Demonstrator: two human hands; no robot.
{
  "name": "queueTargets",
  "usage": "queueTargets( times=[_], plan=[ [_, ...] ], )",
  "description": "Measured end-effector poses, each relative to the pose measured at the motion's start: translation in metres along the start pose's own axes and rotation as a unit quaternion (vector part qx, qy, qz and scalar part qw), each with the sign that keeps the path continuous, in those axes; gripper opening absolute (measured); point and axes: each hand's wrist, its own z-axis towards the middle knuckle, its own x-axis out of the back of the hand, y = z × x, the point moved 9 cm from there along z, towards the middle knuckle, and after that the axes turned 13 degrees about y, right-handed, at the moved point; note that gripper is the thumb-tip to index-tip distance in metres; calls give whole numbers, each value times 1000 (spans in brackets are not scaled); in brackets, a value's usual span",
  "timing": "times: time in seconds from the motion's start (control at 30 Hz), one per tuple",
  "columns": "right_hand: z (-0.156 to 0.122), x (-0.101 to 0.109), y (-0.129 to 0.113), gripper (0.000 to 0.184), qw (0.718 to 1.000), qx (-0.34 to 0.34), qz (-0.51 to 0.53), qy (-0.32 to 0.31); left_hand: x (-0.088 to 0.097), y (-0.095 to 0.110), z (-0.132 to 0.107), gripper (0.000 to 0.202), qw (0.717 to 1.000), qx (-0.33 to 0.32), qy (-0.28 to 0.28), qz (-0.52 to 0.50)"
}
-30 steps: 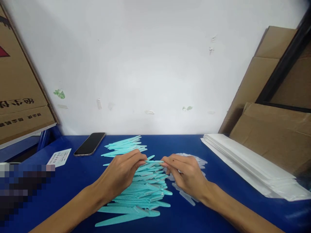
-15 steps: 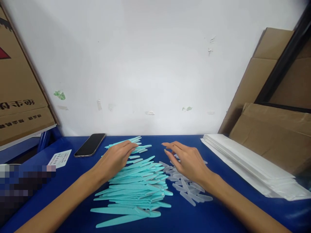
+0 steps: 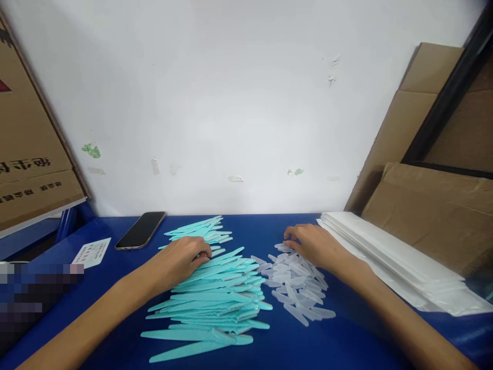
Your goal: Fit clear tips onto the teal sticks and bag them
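The left hand, no longer meeting the right hand mid-frame, curls over the turquoise sticks at lower centre. The right hand, fingers bent, is at the upper edge of the translucent pieces right of centre. I cannot tell whether either grips anything.

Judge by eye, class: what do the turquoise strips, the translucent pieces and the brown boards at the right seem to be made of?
Turquoise strips: probably moulded plastic, fairly matte, judging by their even colour and rounded ends.
Translucent pieces: likely plastic, frosted; their cloudy, milky look suggests it.
Brown boards: seemingly cardboard, dull, with creases showing.
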Motion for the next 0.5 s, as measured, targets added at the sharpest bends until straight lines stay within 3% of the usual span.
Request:
queueTargets(
  times=[0.2, 0.37, 0.5],
  plan=[
    [1, -15, 7, 14, 999, -17, 10, -30, -4, -3, 0, 34, 999, -5, 23, -24],
    [5, -24, 9, 13, 999, -22, 16, -39, -7, -3, -1, 29, 998, 14, 16, -64],
    [6, -27, 10, 11, 999, -21, 22, -43, -7, -6, 0, 27, 999, 16, 22, -38]
  ],
)
